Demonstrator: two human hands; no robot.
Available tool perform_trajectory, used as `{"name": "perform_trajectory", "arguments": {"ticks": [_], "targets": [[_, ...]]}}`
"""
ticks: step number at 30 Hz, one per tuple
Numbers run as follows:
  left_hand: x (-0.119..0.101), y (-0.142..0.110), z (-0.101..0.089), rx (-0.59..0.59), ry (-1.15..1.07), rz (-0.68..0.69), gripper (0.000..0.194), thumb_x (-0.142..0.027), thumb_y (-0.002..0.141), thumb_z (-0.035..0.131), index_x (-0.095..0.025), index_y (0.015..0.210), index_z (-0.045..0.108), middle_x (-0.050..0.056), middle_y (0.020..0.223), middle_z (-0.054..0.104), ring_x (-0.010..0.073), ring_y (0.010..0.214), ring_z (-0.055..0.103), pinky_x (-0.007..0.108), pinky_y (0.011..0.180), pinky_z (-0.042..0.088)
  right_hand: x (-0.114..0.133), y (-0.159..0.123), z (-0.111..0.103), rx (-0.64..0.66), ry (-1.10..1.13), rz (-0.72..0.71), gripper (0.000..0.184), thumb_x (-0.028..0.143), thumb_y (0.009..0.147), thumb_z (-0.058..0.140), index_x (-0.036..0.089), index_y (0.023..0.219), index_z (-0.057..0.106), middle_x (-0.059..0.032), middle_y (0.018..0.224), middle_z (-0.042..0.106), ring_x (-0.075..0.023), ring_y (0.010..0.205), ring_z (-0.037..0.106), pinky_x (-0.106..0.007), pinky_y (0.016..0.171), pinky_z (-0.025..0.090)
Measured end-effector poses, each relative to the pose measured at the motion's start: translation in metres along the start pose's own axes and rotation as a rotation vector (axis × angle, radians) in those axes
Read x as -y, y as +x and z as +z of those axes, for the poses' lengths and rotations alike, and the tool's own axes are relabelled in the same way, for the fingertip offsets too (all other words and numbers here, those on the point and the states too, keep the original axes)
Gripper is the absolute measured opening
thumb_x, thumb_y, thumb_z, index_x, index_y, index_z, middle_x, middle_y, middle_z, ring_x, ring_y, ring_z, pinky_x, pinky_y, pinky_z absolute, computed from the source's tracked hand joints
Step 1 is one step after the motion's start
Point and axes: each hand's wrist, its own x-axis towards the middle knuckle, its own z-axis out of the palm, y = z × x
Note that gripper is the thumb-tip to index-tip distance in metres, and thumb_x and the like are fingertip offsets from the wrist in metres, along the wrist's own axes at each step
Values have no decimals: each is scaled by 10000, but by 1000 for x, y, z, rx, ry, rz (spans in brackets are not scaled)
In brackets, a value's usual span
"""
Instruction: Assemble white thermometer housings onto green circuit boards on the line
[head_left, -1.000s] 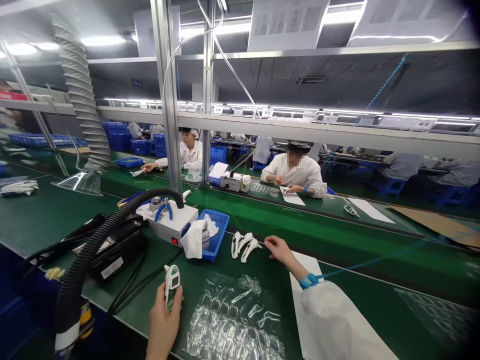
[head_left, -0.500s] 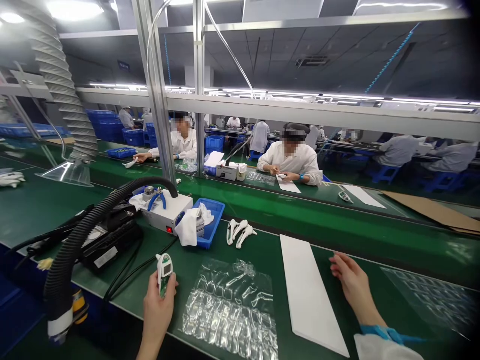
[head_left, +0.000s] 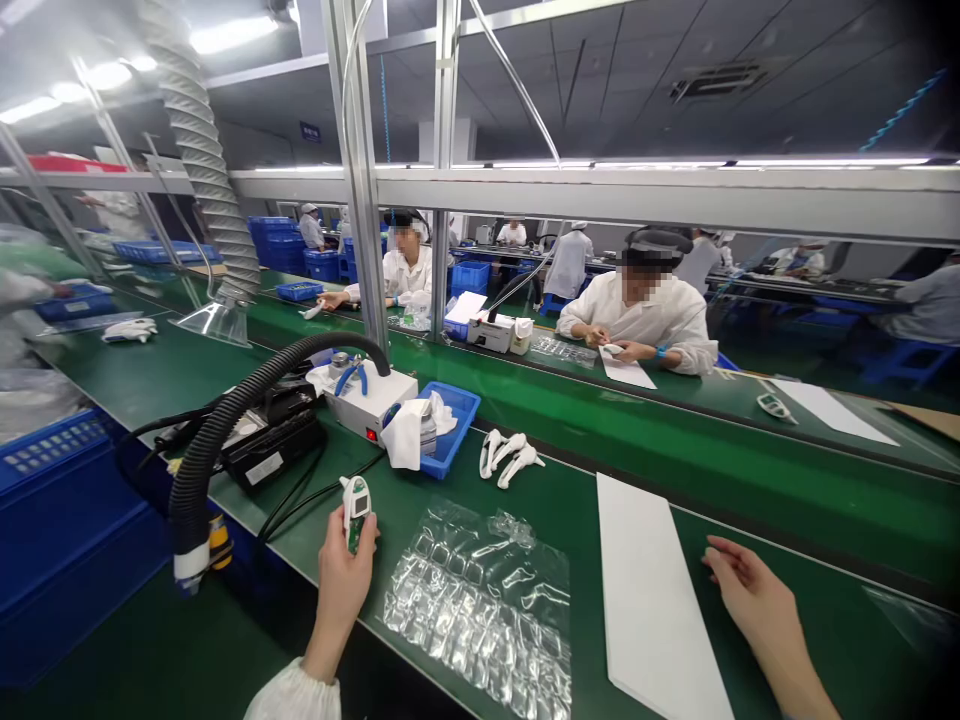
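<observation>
The left hand (head_left: 346, 560) is closed around a white device (head_left: 357, 508), fingers on one side and thumb on the other, holding it upright over the near edge of the green worktop (head_left: 555, 505), its small screen and green board showing. The right hand (head_left: 756, 590) is empty, its fingers loosely curled, just right of a long white sheet (head_left: 652, 600). Between the device and the sheet lies a clear plastic tray (head_left: 480, 610) with rows of moulded hollows. Beyond the tray, white shells (head_left: 510, 458) lie together near the far edge, to the right of a blue bin (head_left: 454, 440) with a white cloth (head_left: 406, 436) at its left side. Left of the bin stands a white box (head_left: 371, 405) with a lit red switch, blue pliers (head_left: 351, 377) on top.
</observation>
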Motion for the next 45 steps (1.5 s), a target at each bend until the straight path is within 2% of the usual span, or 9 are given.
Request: {"name": "perform_trajectory", "arguments": {"ticks": [3,9,13,18,25,31,39,45], "targets": [[-1,0,-1,17,9,5,409,-556,806,555,-247,1070,512,25,808,646,214,727,626,314,656,499,-2,0,1,20,-56,-67,389,463,690,582,197,971,613,-42,726,682,-258,724,673,-362,646,525],[-4,0,-1,62,41,7,394,-552,812,554,-268,1078,494,22,833,641,235,761,623,335,671,484,4,-4,1,36,-100,-165,401,475,707,569,200,997,606,-17,642,663,-230,626,649,-347,596,505],[-8,-1,0,118,49,21,379,-543,820,547,-262,1070,504,15,786,632,228,689,600,329,628,464,8,-5,1,24,-104,-124,392,466,703,566,199,988,608,-14,638,647,-235,645,648,-347,609,506],[-9,-3,-1,123,18,23,344,-529,829,541,-244,1020,516,-2,714,606,215,635,573,312,597,447,12,-8,1,25,-103,-61,411,456,690,577,190,1002,614,-27,673,653,-250,693,650,-357,642,510],[-6,-3,-3,1,-74,38,304,-528,815,563,-226,847,540,-3,720,610,187,685,581,298,690,449,9,-8,0,48,-107,-62,388,445,685,594,203,986,619,-29,687,658,-260,714,656,-361,651,510],[-7,-4,-3,-5,-111,12,321,-535,786,604,-226,843,541,-7,723,631,180,686,601,281,677,468,4,-4,0,50,-112,-74,364,447,677,593,211,952,626,-25,684,662,-250,698,656,-344,629,509],[-8,-2,-2,34,-55,-4,323,-539,790,598,-228,870,562,-9,699,643,198,677,609,301,676,455,1,-2,0,41,-171,-75,386,470,671,581,203,943,645,-38,712,687,-248,680,659,-340,593,497],[-9,-2,-1,60,3,6,322,-547,785,592,-234,859,566,-8,683,653,208,681,623,303,676,458,11,-6,-1,38,-236,-56,404,494,666,550,200,917,663,-54,726,699,-256,670,660,-352,578,491]]}}
